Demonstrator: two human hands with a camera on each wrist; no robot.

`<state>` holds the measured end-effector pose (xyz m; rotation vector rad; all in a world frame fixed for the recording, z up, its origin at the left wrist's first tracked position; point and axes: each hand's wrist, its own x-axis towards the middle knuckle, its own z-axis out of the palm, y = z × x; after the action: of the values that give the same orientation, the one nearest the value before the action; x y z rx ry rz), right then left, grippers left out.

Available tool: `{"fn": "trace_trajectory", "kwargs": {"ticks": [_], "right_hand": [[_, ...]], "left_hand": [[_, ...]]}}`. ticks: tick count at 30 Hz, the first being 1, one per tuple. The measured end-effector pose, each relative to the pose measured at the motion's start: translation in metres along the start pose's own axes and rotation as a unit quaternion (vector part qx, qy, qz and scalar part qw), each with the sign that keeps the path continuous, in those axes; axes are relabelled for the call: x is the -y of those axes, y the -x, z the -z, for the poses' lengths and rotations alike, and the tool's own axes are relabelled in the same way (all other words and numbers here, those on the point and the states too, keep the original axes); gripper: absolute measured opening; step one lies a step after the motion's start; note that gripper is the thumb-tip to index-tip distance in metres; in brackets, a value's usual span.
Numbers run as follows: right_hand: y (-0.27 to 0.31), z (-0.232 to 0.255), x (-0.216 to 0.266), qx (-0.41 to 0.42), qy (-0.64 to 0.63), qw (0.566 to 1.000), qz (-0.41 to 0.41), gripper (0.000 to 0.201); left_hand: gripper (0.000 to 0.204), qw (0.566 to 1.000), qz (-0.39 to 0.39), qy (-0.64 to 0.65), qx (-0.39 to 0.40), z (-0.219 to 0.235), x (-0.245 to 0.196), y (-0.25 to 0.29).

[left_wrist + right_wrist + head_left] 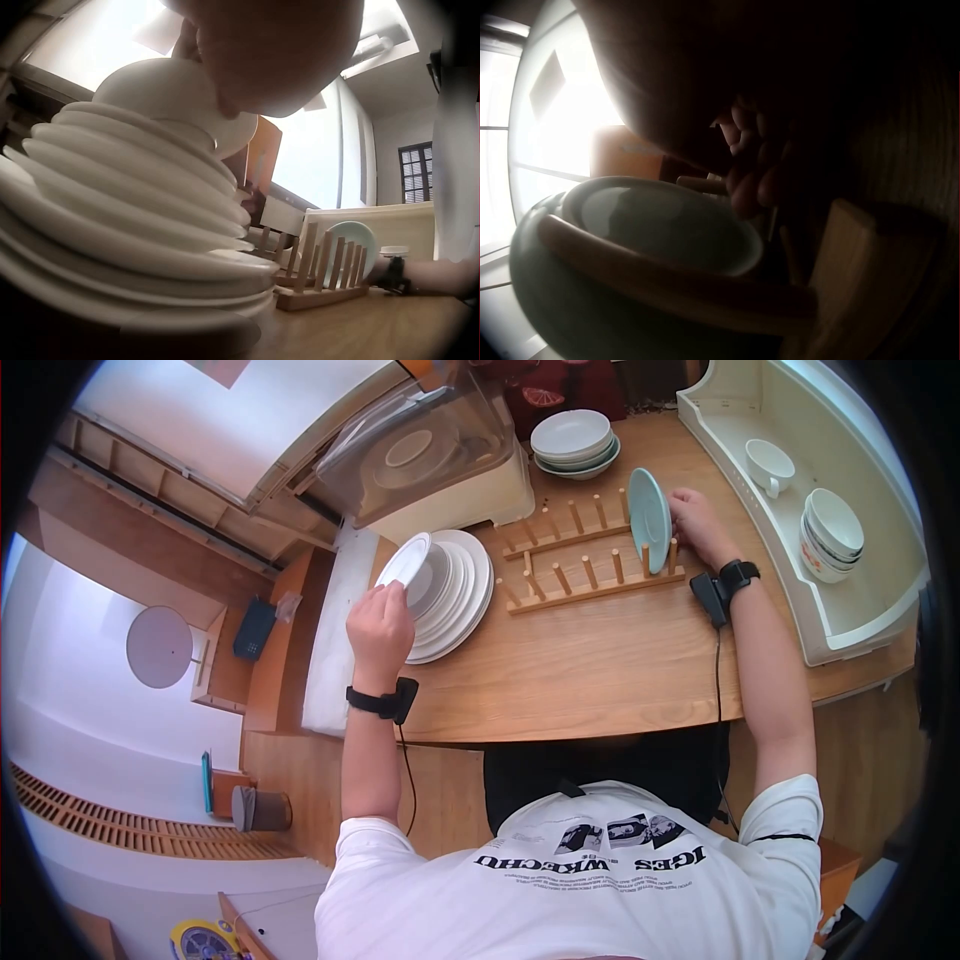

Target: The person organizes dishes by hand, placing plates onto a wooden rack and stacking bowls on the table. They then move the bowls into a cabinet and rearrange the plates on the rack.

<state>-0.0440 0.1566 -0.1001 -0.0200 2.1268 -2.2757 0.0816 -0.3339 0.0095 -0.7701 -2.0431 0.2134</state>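
In the head view my left hand [380,635] pinches a small white plate [404,560] by its near edge. That plate is tilted over a stack of white plates [470,605]; the left wrist view shows the stack [135,180] from the side, larger plates lowest. On the right, a pale green plate [650,520] stands upright between pegs at the right end of a wooden plate rack [570,595]. My right hand [700,525] is at the plate's outer side, its bent fingers [746,195] close against the underside in the dark right wrist view.
Behind the rack sits a stack of bowls [572,440]. A cream storage box [450,490] with a clear lid is at the back left. Along the right stands a cream tray-like rack [745,420] with a white cup [770,465] and stacked bowls [832,530]. Wooden table [560,680] underneath.
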Motion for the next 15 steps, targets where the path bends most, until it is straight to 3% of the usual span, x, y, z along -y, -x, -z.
{"fn": "trace_trajectory", "kwargs": {"ticks": [6, 15], "right_hand": [[-0.002, 0.001, -0.002, 0.004, -0.019, 1.0, -0.005, 0.024], [-0.004, 0.002, -0.005, 0.006, -0.019, 1.0, 0.001, 0.024]], "left_hand": [[0.021, 0.997, 0.008, 0.01, 0.072, -0.001, 0.003, 0.022], [0.015, 0.993, 0.047, 0.066, 0.09, 0.001, -0.005, 0.029]]}}
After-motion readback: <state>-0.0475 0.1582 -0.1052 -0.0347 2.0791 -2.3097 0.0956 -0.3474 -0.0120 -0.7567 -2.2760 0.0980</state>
